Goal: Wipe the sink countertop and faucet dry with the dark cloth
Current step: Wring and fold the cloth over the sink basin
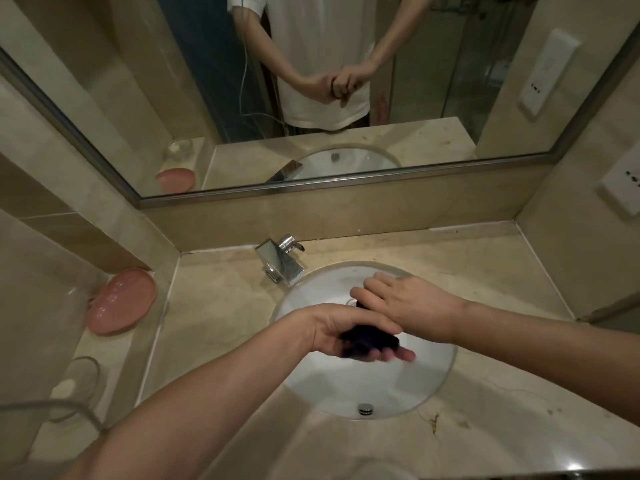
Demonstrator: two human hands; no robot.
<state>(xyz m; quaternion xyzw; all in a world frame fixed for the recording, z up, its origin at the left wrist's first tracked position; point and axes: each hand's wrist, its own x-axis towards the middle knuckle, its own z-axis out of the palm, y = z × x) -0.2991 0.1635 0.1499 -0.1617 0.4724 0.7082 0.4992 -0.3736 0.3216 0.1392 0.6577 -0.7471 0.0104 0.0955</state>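
2 bare forearms, no sleeves; white short-sleeved shirt (seen in mirror)

One wide-angle camera sits on my head, looking forward and steeply down over the white sink basin [363,382] and beige countertop [502,386] close below me. Straight lines bow at the edges. The mirror [346,188] across the top faces me, reflecting my torso.

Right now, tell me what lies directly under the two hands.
The white sink basin lies below both hands. The left hand and right hand hold the bunched dark cloth between them. They cover the basin's drain; only the overflow cap shows.
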